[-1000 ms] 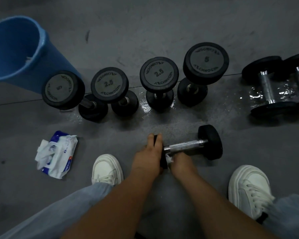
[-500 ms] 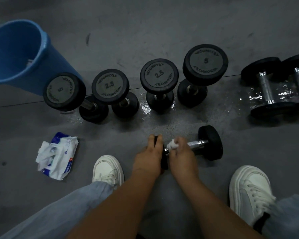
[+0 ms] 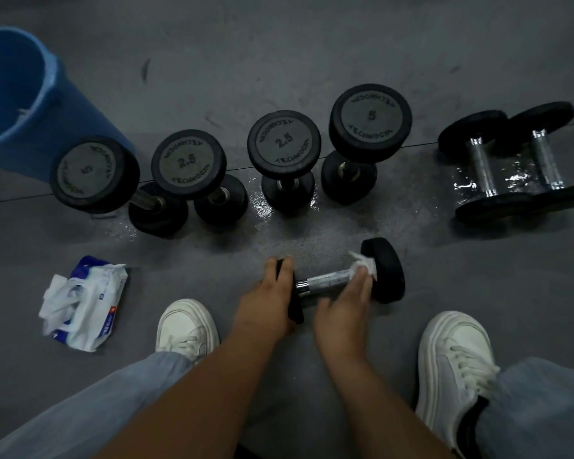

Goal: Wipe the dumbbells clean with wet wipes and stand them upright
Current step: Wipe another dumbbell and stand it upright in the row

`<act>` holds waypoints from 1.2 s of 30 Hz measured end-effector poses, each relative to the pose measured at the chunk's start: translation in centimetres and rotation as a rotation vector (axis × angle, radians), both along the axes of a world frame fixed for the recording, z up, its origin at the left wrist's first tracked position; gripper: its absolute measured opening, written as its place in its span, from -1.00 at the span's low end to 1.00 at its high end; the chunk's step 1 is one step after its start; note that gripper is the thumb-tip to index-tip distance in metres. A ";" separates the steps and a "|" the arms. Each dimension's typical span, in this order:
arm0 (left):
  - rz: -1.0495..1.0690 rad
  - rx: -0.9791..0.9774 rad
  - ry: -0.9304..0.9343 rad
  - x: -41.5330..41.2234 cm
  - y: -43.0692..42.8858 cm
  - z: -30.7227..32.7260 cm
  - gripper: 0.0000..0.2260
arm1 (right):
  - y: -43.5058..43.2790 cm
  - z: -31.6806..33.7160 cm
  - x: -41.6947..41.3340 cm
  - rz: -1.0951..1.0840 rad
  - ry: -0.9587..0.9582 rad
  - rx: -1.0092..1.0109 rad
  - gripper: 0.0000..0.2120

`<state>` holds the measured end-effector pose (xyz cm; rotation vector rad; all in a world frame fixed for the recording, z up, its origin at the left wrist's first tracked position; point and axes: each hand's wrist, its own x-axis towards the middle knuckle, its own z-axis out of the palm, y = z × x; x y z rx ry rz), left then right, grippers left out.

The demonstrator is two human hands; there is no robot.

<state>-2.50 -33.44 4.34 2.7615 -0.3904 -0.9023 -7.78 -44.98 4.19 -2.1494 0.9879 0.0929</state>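
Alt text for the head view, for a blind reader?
A right hand holds a white wet wipe on the handle of a dumbbell lying on the grey floor; the left hand grips its end. Behind stand four upright dumbbells; two more lie at right, a wipe pack and blue bin at left.

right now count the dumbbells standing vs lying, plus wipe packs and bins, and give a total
standing dumbbells: 4
lying dumbbells: 3
wipe packs: 1
blue bins: 1
total: 9
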 end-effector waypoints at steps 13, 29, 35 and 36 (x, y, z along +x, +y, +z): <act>0.000 0.019 0.010 0.4 0.0 0.7 0.00 | -3.0 -0.5 0.4 -0.267 0.077 0.237 -0.56; -0.019 0.037 0.036 0.7 -0.1 0.8 0.01 | -1.8 -0.2 -1.3 -0.017 0.032 0.076 -0.47; -0.057 0.084 0.062 1.5 -0.6 2.3 0.02 | -2.1 1.5 -0.9 0.112 0.019 -0.009 -0.37; -0.070 0.113 0.062 1.6 -0.7 2.5 0.03 | -2.2 1.4 -1.1 0.152 0.029 -0.003 -0.36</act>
